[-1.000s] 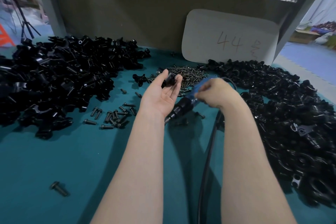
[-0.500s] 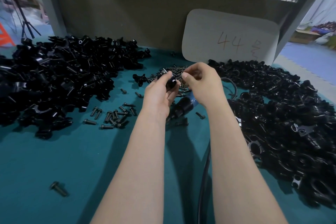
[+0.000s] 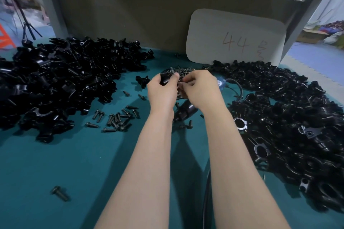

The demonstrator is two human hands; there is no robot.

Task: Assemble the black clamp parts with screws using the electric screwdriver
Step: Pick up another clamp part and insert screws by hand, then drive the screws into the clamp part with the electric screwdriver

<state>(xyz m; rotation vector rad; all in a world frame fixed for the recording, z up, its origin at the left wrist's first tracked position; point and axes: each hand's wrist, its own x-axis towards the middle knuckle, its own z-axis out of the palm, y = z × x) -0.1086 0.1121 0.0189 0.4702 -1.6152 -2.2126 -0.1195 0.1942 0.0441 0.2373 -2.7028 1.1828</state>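
- Grip on the electric screwdriver (image 3: 186, 111) is given up. A second ago it was held by the right hand (image 3: 200, 87); now it is left lying on the teal table (image 3: 74, 163), under and between the two wrists, with its blue end showing just right of that hand.
- The right hand is brought up to the screw pile (image 3: 183, 70) at the far middle of the table. Its fingers are curled and the fingertips are drawn together at the pile's near edge. Whether a screw is already pinched cannot be told, as anything there is too small and dark.
- The left hand (image 3: 162, 90) was seen a second ago palm up and nearly flat, with the clamp part (image 3: 165, 79) resting at its fingertips. It is now turned back-up, and thumb and fingers are curled round that part.
- The clamp part is held at the left edge of the screw pile, close beside the right fingertips.
- The step in hand is judged to be the fetching of a screw to be seated in the held part. Driving is not yet begun, and the screwdriver will have to be taken up again for it.
- Loose screws (image 3: 117, 119) are scattered to the left of the forearms. With a left heap (image 3: 65, 83) and a right heap (image 3: 288, 117) of black parts on the table, much of the task is judged to remain.
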